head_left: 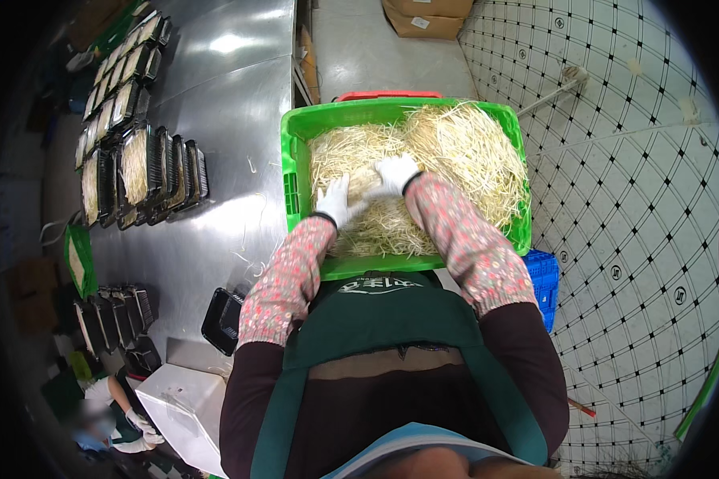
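Note:
A green plastic crate in front of me holds heaps of pale bean sprouts, piled highest at its right. My left hand, in a white glove, lies on the sprouts near the crate's left side with its fingers apart. Further in, toward the middle, my right hand rests on the sprouts, also gloved in white, its fingers spread and partly blurred. Neither hand grips a bunch that I can make out. Floral sleeve covers reach over both forearms.
On the steel table at left stand stacks of black trays filled with sprouts. An empty black tray and a white box sit nearer me. A co-worker's gloved hands show at lower left. A blue crate stands at right.

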A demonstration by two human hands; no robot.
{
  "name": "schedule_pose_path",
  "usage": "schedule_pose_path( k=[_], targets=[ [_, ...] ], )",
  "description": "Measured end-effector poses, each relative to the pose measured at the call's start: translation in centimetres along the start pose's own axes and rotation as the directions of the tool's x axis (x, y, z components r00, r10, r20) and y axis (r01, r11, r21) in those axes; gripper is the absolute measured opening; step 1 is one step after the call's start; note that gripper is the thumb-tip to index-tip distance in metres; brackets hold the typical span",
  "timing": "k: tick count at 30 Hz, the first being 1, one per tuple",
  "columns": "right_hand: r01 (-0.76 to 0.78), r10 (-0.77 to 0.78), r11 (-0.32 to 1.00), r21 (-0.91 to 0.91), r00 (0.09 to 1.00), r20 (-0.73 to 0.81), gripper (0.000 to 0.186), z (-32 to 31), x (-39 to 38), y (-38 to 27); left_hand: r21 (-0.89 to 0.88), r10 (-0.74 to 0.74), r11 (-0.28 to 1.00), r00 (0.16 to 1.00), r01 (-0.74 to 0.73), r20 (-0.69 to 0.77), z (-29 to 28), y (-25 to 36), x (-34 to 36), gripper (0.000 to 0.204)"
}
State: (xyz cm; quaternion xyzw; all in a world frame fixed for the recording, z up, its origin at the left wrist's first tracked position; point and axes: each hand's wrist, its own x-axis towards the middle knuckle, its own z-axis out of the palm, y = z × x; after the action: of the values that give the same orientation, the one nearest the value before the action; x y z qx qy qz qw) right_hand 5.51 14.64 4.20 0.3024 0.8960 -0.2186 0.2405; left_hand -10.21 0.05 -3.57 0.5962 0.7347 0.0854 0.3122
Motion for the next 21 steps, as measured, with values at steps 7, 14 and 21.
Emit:
schedule_pose_path(
  k=[7, 14, 21],
  targets=[
    [0.087, -0.177, 0.952, -0.292, 0.938, -0.297, 0.114, 6.4, -9.4, -2.4, 0.41, -0.017, 0.91, 0.982, -0.063, 0.187, 0.1, 3.6, -5.4, 0.143],
    [0.127, -0.139, 0.99, -0.062, 0.951, -0.277, 0.084, 2.9, -2.9, 0.9, -0.096, -0.198, 0.975, 0.98, 0.2, 0.028, 0.0, 1.7, -1.0, 0.112],
    [0.241, -0.272, 0.961, -0.135, 0.908, -0.318, 0.069, -1.6, -3.7, 2.1, 0.051, -0.145, 0.989, 0.985, 0.14, 0.093, -7.0, 5.1, -2.8, 0.05]
  ],
)
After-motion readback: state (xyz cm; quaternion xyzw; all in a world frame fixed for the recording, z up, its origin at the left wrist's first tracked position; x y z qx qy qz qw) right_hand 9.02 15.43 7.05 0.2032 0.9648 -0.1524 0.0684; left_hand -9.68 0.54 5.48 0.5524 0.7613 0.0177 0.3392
